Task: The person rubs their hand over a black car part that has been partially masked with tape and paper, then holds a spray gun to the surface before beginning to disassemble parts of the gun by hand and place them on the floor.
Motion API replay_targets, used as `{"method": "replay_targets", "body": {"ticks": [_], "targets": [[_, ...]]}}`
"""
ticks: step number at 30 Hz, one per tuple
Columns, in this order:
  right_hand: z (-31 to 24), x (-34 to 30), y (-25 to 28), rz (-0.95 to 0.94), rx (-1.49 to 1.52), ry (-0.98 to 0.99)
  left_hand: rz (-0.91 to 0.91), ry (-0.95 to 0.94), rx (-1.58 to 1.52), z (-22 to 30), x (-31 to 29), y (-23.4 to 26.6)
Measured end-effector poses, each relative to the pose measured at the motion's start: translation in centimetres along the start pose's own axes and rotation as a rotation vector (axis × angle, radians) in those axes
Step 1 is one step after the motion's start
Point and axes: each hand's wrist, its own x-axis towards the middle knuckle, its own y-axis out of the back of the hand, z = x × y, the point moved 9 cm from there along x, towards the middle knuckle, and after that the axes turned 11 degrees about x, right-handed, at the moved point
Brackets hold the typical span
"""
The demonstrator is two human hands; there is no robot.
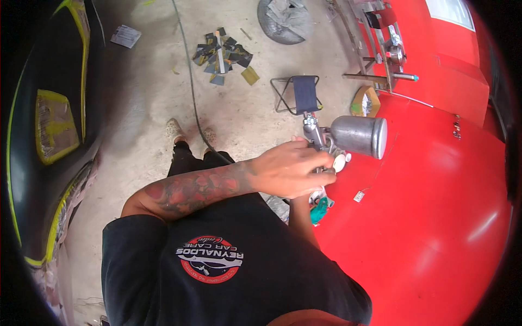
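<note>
A spray gun (311, 130) with a grey metal cup (356, 136) lying sideways is held in front of me, just right of the middle. My left hand (293, 169), at the end of a tattooed forearm, reaches across and closes its fingers at the gun's rear, beside a round pale gauge-like part (339, 163). Beneath it, my right forearm (302, 220) rises to the gun. My right hand is mostly hidden behind the left; a fingertip (298, 139) shows by the gun body, and the hand appears wrapped around the handle.
A large red panelled surface (413, 228) fills the right side. On the left stands a dark car body (32, 190) with yellow masking. A folding stool (305, 93), a tire (283, 30), a heap of sanding sheets (217, 57) and a hose (191, 81) lie on the floor.
</note>
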Motion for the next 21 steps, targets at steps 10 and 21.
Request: {"method": "replay_targets", "body": {"ticks": [10, 21], "targets": [[-3.5, 0.1, -1.9, 0.152, 0.146, -0.031, -0.697, 0.787, -0.652, -8.3, -22.9, -12.4], [0.2, 3.7, 4.5, 0.302, 0.259, 0.013, -1.186, 0.710, -0.293, -12.1, -32.3, -14.7]]}}
